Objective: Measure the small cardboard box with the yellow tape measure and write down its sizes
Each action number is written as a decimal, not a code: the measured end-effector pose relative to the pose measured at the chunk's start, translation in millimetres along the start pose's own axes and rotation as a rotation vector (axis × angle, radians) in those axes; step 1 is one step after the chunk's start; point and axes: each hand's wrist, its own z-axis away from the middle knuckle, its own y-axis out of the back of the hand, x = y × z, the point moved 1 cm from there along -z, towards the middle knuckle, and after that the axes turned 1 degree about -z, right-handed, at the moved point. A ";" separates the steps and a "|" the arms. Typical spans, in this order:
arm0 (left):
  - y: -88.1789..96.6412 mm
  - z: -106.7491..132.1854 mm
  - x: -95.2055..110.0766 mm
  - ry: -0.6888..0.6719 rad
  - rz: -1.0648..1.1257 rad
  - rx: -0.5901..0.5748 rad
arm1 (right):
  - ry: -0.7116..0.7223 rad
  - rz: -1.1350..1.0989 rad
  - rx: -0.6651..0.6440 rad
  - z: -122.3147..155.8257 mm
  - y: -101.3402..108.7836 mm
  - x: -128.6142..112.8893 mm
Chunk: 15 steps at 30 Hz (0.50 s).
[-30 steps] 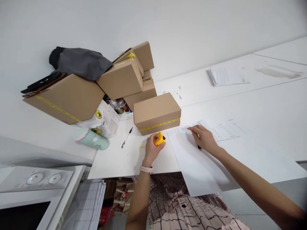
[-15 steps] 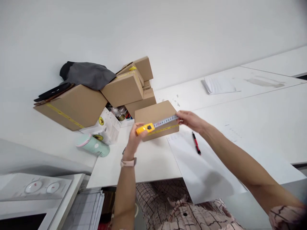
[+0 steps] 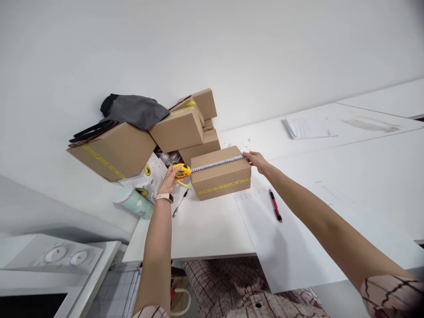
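A brown cardboard box (image 3: 221, 176) with a yellow strip along its front lies on the white table (image 3: 205, 229). My left hand (image 3: 171, 177) is closed round the yellow case of a tape measure (image 3: 183, 170) at the box's left end. The tape blade (image 3: 217, 163) runs along the box's top edge. At the right end my right hand (image 3: 255, 160) pinches the blade's tip against the box corner. A red and black pen (image 3: 275, 206) lies on a large white sheet (image 3: 285, 247) in front of the box.
Several more cardboard boxes (image 3: 175, 128) are piled behind, with a grey cloth (image 3: 135, 110) on top. A mint green bottle (image 3: 134, 202) and a black pen (image 3: 179, 203) lie at the left. A stack of papers (image 3: 306, 127) sits at the far right.
My left hand lifted the tape measure off the table to the box's left end. My right hand left the pen on the sheet and drew the blade out across the box top.
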 end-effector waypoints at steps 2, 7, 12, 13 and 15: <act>3.2 -2.2 1.0 0.013 -0.001 -0.013 | 0.018 0.020 0.039 4.5 -2.7 0.5; 6.9 -4.3 -0.5 0.030 0.020 -0.022 | -0.028 0.045 0.050 11.4 -7.9 -0.4; 9.1 -5.3 -3.5 0.034 0.028 -0.056 | -0.052 0.058 0.038 8.3 -7.0 1.1; 9.7 -5.5 -3.8 0.037 0.025 -0.066 | -0.057 0.071 0.040 7.5 -6.5 1.1; 10.5 -5.8 -4.6 0.041 0.015 -0.078 | -0.060 0.107 0.048 6.1 -5.7 0.6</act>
